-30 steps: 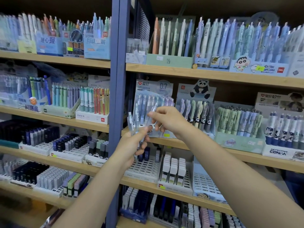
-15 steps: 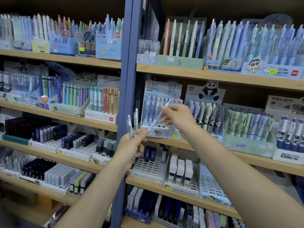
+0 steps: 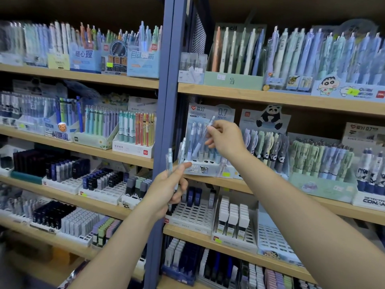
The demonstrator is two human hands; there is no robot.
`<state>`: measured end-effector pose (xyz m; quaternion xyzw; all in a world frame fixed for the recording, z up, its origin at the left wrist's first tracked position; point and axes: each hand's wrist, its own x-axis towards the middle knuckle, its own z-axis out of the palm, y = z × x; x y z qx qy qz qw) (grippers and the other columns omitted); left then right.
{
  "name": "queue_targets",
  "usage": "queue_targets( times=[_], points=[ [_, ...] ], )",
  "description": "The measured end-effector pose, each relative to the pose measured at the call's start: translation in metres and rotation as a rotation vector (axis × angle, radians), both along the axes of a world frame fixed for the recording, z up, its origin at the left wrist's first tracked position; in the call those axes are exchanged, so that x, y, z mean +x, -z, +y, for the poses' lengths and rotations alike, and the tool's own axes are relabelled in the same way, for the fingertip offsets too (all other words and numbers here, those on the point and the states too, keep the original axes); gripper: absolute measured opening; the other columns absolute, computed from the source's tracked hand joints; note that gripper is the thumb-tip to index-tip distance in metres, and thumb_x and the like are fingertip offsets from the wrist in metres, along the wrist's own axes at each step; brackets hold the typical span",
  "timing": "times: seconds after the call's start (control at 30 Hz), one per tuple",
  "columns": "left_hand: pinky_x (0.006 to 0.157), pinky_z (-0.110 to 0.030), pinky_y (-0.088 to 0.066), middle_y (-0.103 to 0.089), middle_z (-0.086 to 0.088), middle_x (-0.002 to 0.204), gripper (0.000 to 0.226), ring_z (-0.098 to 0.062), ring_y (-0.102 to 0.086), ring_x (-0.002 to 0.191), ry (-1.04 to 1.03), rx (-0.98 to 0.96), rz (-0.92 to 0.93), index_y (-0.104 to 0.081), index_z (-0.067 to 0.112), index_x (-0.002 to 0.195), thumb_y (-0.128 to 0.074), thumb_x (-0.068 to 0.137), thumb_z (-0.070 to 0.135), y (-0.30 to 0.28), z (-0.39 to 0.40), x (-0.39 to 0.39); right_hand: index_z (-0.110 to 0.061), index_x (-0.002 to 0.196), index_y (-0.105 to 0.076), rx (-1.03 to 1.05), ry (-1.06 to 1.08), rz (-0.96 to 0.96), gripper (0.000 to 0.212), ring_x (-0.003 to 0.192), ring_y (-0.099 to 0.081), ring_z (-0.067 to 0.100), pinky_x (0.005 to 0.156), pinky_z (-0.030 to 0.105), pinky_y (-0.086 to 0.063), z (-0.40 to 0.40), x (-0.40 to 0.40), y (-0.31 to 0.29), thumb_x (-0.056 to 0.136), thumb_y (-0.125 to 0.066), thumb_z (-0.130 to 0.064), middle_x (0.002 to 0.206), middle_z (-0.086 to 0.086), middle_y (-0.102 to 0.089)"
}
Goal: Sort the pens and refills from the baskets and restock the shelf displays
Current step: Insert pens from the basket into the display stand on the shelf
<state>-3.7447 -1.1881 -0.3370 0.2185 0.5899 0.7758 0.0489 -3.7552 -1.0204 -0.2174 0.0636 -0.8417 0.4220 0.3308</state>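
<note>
My right hand [image 3: 226,139] pinches a clear pen with a pale blue grip [image 3: 203,136], held slanted in front of the light blue 0.7 display box [image 3: 208,168] on the middle shelf. Several similar pens stand in that box. My left hand [image 3: 166,190] grips two more clear pens [image 3: 169,161] upright, just left of and below the box, in front of the blue shelf post.
The blue upright post [image 3: 166,122] divides two shelf bays. A panda pen display [image 3: 266,142] stands right of the box. White slotted trays [image 3: 193,213] with lead refills sit on the shelf below. Wooden shelf edges [image 3: 270,97] run above and below.
My right hand has drawn one pen away from the bunch in my left hand and carried it up and right, over the 0.7 display box.
</note>
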Motion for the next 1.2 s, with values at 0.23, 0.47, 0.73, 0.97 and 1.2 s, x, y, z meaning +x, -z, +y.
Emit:
queue_targets(
  times=[0.23, 0.47, 0.73, 0.97, 1.2],
  points=[
    [0.04, -0.02, -0.015, -0.036, 0.002, 0.061, 0.036, -0.006, -0.024, 0.041, 0.087, 0.127, -0.11, -0.059, 0.017, 0.131, -0.042, 0.106, 0.036, 0.0, 0.0, 0.0, -0.017, 0.078, -0.06, 0.154, 0.021, -0.111, 0.028, 0.064, -0.068, 0.014, 0.075, 0.045, -0.062, -0.003, -0.002, 0.001, 0.104, -0.049, -0.016, 0.083, 0.006, -0.068],
    [0.037, -0.019, -0.019, -0.048, -0.002, 0.07, 0.036, -0.007, -0.035, 0.044, 0.197, 0.241, -0.14, -0.062, 0.008, 0.129, -0.048, 0.102, 0.026, 0.0, -0.001, 0.0, -0.012, 0.078, -0.062, 0.255, 0.156, -0.019, 0.022, 0.073, -0.067, 0.023, 0.076, 0.038, -0.056, -0.01, -0.014, 0.006, 0.097, -0.061, -0.022, 0.075, 0.004, -0.066],
    [0.041, -0.021, -0.016, -0.05, 0.0, 0.068, 0.038, -0.006, -0.036, 0.043, 0.127, 0.191, -0.055, -0.065, 0.017, 0.128, -0.062, 0.091, 0.027, -0.002, 0.002, 0.001, -0.005, 0.075, -0.065, 0.18, 0.077, -0.113, 0.036, 0.054, -0.057, 0.018, 0.06, 0.035, -0.052, -0.003, -0.002, -0.003, 0.1, -0.056, -0.03, 0.066, 0.011, -0.064],
    [0.038, -0.018, -0.018, -0.049, 0.004, 0.065, 0.024, -0.007, -0.032, 0.045, -0.005, 0.063, -0.003, -0.071, 0.025, 0.119, -0.064, 0.097, 0.021, -0.008, 0.033, -0.002, 0.001, 0.088, -0.063, 0.081, -0.252, -0.363, 0.032, 0.06, -0.064, 0.016, 0.054, 0.027, -0.05, 0.009, 0.036, 0.003, 0.098, -0.063, -0.029, 0.081, 0.01, -0.076],
    [0.037, -0.019, -0.019, -0.056, -0.001, 0.066, 0.035, -0.01, -0.04, 0.045, -0.073, -0.002, -0.168, -0.062, 0.01, 0.111, -0.053, 0.101, 0.043, -0.009, 0.045, -0.001, -0.01, 0.09, -0.06, -0.16, -0.102, -0.136, 0.018, 0.058, -0.065, 0.015, 0.06, 0.034, -0.058, 0.047, 0.029, -0.008, 0.103, -0.053, -0.02, 0.082, 0.01, -0.065]
  ],
)
